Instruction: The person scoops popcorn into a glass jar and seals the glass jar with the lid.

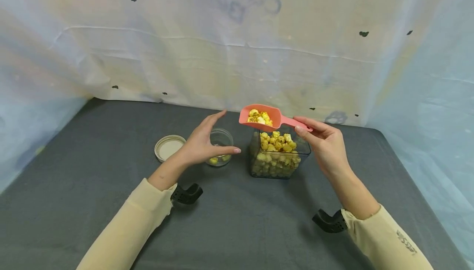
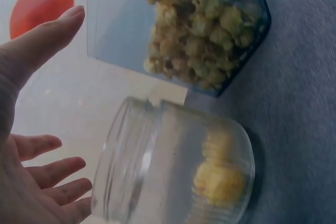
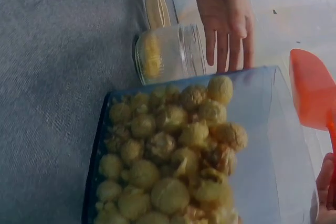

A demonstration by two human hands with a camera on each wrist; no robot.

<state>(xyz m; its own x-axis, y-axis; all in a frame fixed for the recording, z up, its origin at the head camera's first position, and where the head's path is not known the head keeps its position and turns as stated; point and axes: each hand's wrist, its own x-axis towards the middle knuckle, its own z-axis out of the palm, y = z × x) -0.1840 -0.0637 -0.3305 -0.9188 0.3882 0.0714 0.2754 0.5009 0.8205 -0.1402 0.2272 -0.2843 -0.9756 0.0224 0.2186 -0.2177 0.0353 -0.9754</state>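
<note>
My right hand (image 1: 327, 144) pinches the handle of a coral-pink scoop (image 1: 278, 117) that carries several pieces of yellow popcorn (image 1: 260, 117). The scoop hangs above a clear square container (image 1: 272, 167) largely filled with popcorn (image 3: 157, 171). Fingers spread and thumb apart, my left hand (image 1: 201, 142) hovers over a round glass jar (image 1: 221, 137) and holds nothing. In the left wrist view the glass jar (image 2: 142, 166) stands open-topped, with a few popcorn pieces (image 2: 220, 177) at its bottom. Whether the left fingertips touch the jar's rim, I cannot tell.
A round cream-coloured lid (image 1: 169, 147) lies on the dark grey table (image 1: 237, 229), left of the jar. Pale plastic sheeting (image 1: 207, 68) hangs behind the table and at both sides. The jar and the square container stand a short gap apart.
</note>
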